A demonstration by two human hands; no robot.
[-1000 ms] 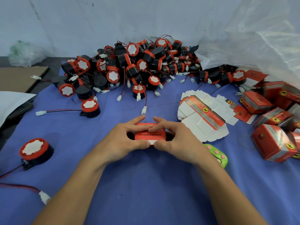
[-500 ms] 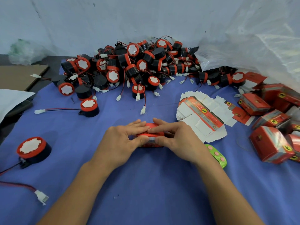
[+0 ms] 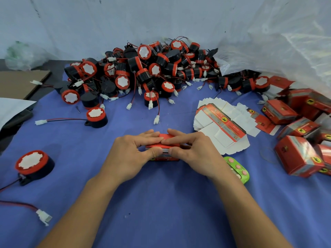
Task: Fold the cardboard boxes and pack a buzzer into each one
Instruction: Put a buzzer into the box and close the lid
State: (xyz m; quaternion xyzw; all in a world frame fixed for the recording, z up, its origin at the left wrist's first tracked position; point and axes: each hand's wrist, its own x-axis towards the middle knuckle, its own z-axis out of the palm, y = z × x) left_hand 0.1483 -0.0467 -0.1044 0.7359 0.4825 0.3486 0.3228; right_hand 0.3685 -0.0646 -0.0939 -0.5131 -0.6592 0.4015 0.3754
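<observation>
Counter (image 3: 161, 221): draped in a blue cloth, everything lies on it.
Plastic sheet (image 3: 277, 42): clear, bunched up at 2 o'clock, hanging over the far boxes.
Buzzer pile (image 3: 143, 72): black-and-red units with trailing wires, heaped at 12 o'clock.
Folded boxes (image 3: 299, 154): red, tumbled together at 3 o'clock.
Flat box stack (image 3: 220, 126): unfolded blanks at 1 o'clock, just beside the right hand.
Left hand (image 3: 132, 154): thumb and fingers pinched on the box's left end.
Right hand (image 3: 195, 151): pinching the right end, fingertips meeting the left's on top.
Box (image 3: 165, 159): red, dead centre, pressed onto the cloth between both hands.
Loose buzzer (image 3: 34, 164): alone at 9 o'clock.
Green gadget (image 3: 238, 169): pink buttons, by the right wrist.
</observation>
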